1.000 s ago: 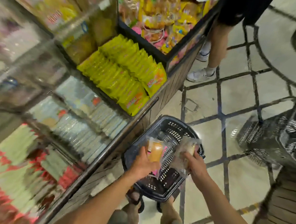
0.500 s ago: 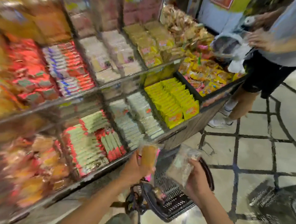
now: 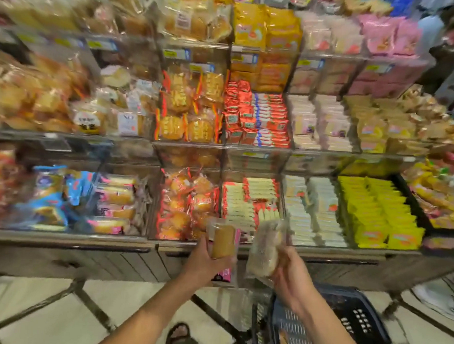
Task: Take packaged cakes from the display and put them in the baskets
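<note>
My left hand [image 3: 204, 263] grips a packaged cake [image 3: 223, 240], golden brown in a clear wrapper with a pink label at its bottom. My right hand [image 3: 288, 276] holds a second packaged cake [image 3: 265, 250], pale and speckled in clear film. Both are held upright in front of the lower shelf of the display [image 3: 216, 247]. A dark plastic basket [image 3: 344, 328] stands on the floor below my right forearm, with one wrapped item showing inside it.
The tiered display holds many packaged cakes and snacks: orange buns [image 3: 189, 204], red-and-white packs [image 3: 250, 200], yellow packs [image 3: 380, 213]. The tiled floor has dark lines. My sandalled foot [image 3: 181, 336] is at the bottom. A person stands at the upper right edge.
The view has swung left and up from the floor and basket to face the display head-on. Both hands still hold their cakes, now raised before the lower shelf; the basket sits lower right.
</note>
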A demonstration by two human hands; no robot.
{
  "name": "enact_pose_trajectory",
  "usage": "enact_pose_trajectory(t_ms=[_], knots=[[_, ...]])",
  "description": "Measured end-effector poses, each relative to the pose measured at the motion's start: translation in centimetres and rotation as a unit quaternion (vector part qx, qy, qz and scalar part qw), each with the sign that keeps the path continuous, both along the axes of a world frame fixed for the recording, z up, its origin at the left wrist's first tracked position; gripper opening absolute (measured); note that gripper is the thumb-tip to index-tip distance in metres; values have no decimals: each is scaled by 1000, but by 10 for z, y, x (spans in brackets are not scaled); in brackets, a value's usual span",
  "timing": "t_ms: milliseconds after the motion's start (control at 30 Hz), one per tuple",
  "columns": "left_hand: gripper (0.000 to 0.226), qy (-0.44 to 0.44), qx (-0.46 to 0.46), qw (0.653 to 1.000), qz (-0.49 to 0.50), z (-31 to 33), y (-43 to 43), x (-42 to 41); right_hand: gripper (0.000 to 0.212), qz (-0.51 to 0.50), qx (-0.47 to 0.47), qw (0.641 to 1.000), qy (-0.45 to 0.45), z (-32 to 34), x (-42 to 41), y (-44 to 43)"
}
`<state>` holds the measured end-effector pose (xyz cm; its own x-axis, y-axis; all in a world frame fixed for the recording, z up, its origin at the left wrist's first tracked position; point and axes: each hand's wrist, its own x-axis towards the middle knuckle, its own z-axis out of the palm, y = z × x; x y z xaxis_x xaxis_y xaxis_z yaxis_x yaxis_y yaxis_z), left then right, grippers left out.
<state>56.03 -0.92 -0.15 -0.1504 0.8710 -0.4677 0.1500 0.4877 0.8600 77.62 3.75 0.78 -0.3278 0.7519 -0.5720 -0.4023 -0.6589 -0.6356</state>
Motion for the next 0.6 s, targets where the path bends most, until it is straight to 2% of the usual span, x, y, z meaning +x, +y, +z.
enact_pose_trajectory(t_ms=[33, 133, 167, 233, 367, 433, 533, 600], knots=[[105, -10, -1, 1000, 17, 3, -7, -16, 34, 25, -2, 1000, 6, 5, -20, 1], [128, -16, 7, 997, 70, 7, -22, -66, 25, 94, 8, 995, -19, 7, -76, 7], [125, -20, 16, 996, 88, 7, -26, -84, 21, 120, 10, 992, -36, 5, -95, 10], [104, -31, 23, 992, 122, 6, -33, -122, 26, 176, 22, 983, -56, 1, -137, 12], [68, -41, 28, 985, 162, 2, -44, -201, 39, 217, 47, 974, -37, -7, -234, 18], [62, -33, 27, 984, 176, 2, -49, -245, 41, 237, 30, 971, -32, -7, -283, 21], [67, -17, 26, 980, 195, -9, -53, -313, 40, 241, -9, 970, -21, -6, -347, 27], [63, -7, 18, 977, 211, -13, -56, -352, 42, 238, 5, 970, -38, -11, -380, 37]])
